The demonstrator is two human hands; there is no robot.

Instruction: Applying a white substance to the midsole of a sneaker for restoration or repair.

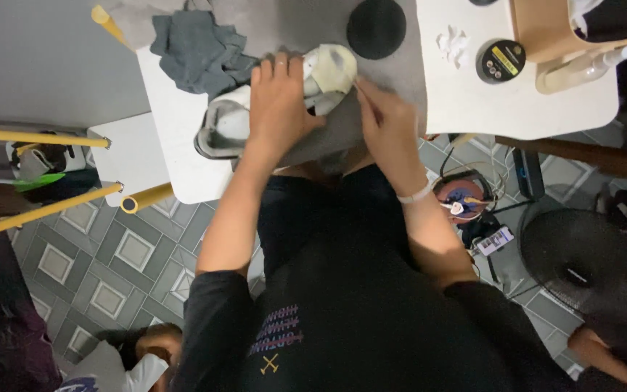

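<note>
A white shoe (pixel 226 120) with a pale toe lies on its side on a grey mat (pixel 393 72) on the white table (pixel 466 109). My left hand (pixel 277 101) is clamped over the middle of the shoe and presses it down. My right hand (pixel 386 120) sits just right of the toe, its fingers pinched on a thin tool or brush whose tip touches the toe; the tool itself is too small to make out.
A dark grey cloth (pixel 197 47) lies left of the shoe. A black round lid (pixel 376 27), a small black tin (pixel 500 60), crumpled white tissue (pixel 453 42) and a clear spray bottle (pixel 582 69) sit further back. Yellow poles (pixel 38 136) stand left, a fan (pixel 589 265) right.
</note>
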